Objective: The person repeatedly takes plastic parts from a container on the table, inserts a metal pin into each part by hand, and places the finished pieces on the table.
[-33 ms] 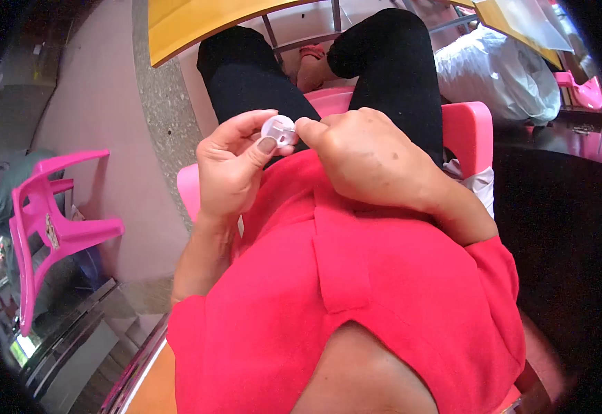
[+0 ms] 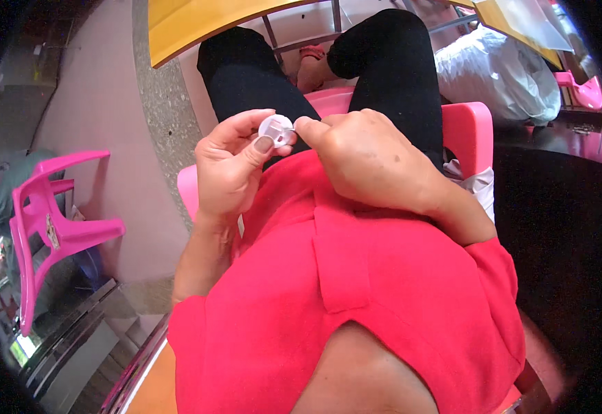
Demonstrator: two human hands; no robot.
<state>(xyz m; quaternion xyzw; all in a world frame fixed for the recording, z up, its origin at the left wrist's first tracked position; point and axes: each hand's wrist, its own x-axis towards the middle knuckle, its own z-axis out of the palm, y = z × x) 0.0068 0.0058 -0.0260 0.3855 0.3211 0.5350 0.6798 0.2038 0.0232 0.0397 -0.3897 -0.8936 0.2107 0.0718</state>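
A round white plastic piece (image 2: pixel 273 125) is pinched in the left hand (image 2: pixel 232 165), its right rim closely faced by the right hand (image 2: pixel 370 155), whose grip cannot be made out.

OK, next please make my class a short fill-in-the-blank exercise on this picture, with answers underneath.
1. The left hand holds a round plastic piece coloured ____.
2. The seated person's trousers are ____.
3. The bulging plastic bag is on the person's ____ side.

Answers: white; black; right.
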